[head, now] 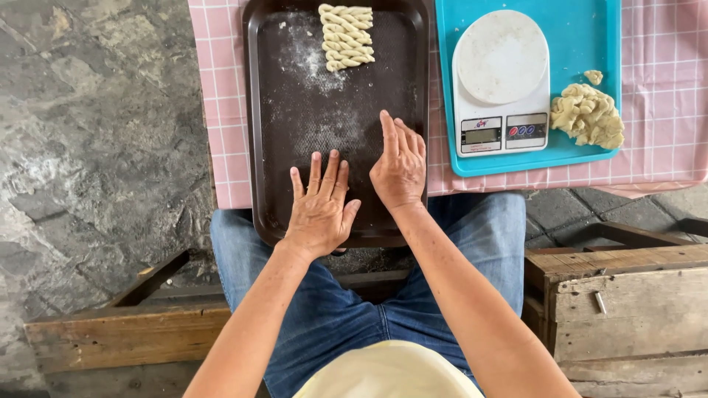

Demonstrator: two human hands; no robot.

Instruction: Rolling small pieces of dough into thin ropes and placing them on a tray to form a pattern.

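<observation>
Your left hand [318, 205] and right hand [400, 168] press flat on a dark brown plastic tray [265, 133], its bed finely textured, matt and dusted with white flour. The twisted dough sticks [346, 37] look pale, soft and matt. You have a smooth, faintly glossy turquoise plastic tray [582, 29] beside it, carrying a white plastic kitchen scale [501, 81] with a dull, floured platform and a lumpy, rough dough mass [588, 114]. The surface wears pink checked cloth [664, 88]. Your jeans [332, 317] are blue denim; the crate [627, 309] is rough, weathered wood; the floor [96, 125] is uneven grey stone.
</observation>
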